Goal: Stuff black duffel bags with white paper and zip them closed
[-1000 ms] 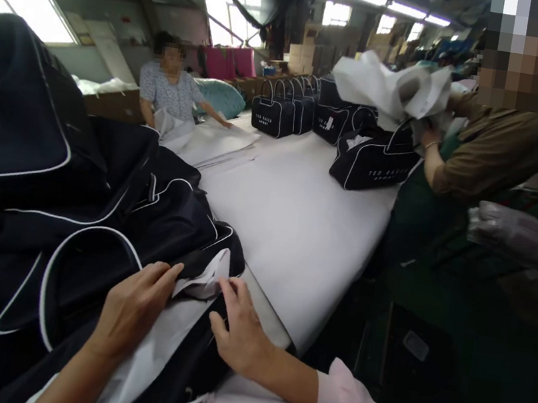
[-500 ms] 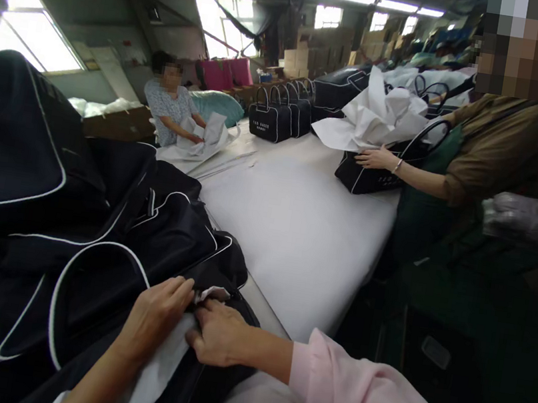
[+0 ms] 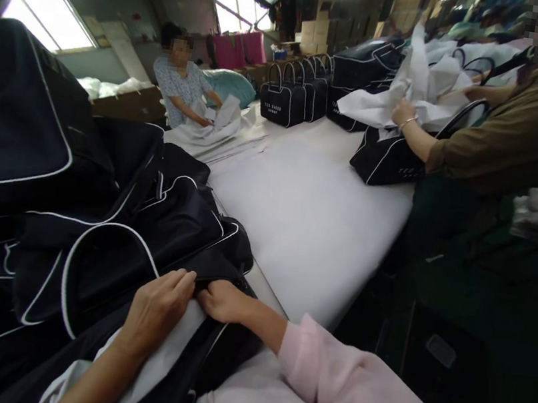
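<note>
The left hand (image 3: 161, 303) grips the opening edge of the dark bag (image 3: 228, 354); the right hand (image 3: 224, 300) reaches into the same opening, fingertips hidden; white paper (image 3: 168, 351) shows between the forearms; piled bags (image 3: 20, 110) occupy the left side; beyond the white tabletop (image 3: 307, 214), one co-worker (image 3: 502, 128) holds crumpled sheets (image 3: 433, 84) over a lettered bag (image 3: 386, 158).

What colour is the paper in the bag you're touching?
The paper is white, looking a bit grey in the shade; it shows best in the head view.
</note>
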Tool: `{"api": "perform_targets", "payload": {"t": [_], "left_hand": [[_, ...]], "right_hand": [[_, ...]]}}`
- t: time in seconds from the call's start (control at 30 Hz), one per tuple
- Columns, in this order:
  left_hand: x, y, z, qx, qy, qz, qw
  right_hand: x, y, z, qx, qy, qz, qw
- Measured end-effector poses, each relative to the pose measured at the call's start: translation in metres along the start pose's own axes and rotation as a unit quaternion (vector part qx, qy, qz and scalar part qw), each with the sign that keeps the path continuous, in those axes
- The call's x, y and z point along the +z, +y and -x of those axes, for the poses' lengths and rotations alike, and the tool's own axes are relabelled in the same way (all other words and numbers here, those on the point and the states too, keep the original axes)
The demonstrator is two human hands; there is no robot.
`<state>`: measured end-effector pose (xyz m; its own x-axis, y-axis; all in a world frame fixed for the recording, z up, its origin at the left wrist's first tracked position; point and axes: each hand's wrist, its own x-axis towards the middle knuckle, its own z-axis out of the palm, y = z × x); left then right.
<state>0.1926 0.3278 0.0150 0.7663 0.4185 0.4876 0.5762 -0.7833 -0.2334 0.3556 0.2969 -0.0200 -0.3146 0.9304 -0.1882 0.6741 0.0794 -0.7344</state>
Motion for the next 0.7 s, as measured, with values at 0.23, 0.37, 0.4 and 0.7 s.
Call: {"api": "perform_targets", "payload": {"t": [0.23,0.37,0.4,0.7], "left_hand": [[0.0,0.009,0.002,-0.037,-0.013,0.067,0.997],[-0.024,0.028,0.009,-0.089,-0.067,0.147,0.983],[-0.031,0.033,0.014,-0.093,-0.085,0.158,0.979],[-0.046,0.017,0.049,-0.069,-0.182,-0.021,0.981]], "right_hand": [[0.001,0.002,0.021,0.086,0.044,0.027,0.995],[-0.042,0.034,0.036,-0.035,-0.094,-0.022,0.995],[-0.051,0.043,0.043,-0.059,-0.105,-0.036,0.992],[-0.025,0.076,0.032,-0.067,0.091,-0.198,0.974]]}}
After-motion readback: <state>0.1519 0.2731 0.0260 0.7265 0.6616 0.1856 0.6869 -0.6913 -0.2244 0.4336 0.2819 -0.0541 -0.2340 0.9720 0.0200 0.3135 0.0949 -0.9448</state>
